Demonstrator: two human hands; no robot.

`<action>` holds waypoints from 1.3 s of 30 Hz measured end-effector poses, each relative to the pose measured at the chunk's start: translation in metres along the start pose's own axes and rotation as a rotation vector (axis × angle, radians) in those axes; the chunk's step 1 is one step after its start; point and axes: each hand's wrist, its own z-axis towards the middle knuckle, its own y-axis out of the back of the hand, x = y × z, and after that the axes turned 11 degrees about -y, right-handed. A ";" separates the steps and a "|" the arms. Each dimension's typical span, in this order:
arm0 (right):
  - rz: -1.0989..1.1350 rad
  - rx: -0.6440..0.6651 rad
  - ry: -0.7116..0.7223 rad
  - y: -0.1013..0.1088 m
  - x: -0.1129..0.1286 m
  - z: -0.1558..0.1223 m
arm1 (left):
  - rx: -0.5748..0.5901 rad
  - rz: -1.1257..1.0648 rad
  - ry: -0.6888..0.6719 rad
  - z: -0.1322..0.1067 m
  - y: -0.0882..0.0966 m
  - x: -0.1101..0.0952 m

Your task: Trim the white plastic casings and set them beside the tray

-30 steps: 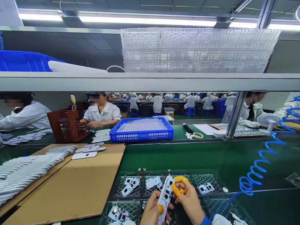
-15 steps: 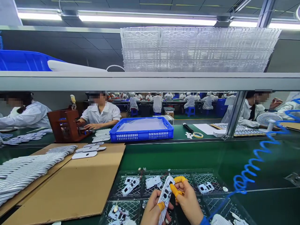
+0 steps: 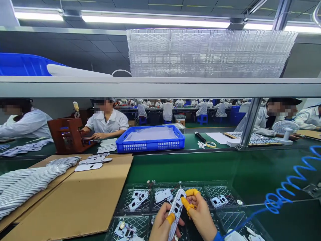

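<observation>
Blue coiled air hose (image 3: 273, 202) swung rightward; white slotted electronic panel (image 3: 177, 208) pinched by both left hand (image 3: 164, 225) and right hand (image 3: 202, 216) (yellow rubber finger cots (image 3: 186, 203) wisely on its edges)

yellow finger cots (image 3: 171, 219), white panel (image 3: 177, 211), blue hose (image 3: 273, 202)

Smooth wht plastic housing (image 3: 177, 211), matt orange rubber cots (image 3: 187, 203), glossy clear plastic trays (image 3: 210, 53), matt brown cardboard (image 3: 75, 197), shiny green counter (image 3: 183, 170).

Left hand (image 3: 162, 227): low at centre, fingers curled inward, one orange-capped fingertip (image 3: 171, 219) raised.
Right hand (image 3: 201, 216): just beside it, fingers bent and closing, blue cuff (image 3: 218, 237) at the wrist.
</observation>
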 end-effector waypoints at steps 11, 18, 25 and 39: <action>0.158 0.040 -0.002 -0.005 0.020 -0.008 | 0.023 -0.059 0.001 0.002 0.002 -0.002; 0.141 0.194 -0.065 -0.006 0.033 -0.015 | 0.098 -0.101 0.015 0.001 0.000 -0.003; 0.099 0.160 0.009 -0.001 0.037 -0.016 | 0.070 -0.123 0.066 0.001 -0.001 -0.004; 0.034 0.149 0.042 0.004 0.018 -0.010 | 0.104 -0.086 0.079 0.005 0.003 0.004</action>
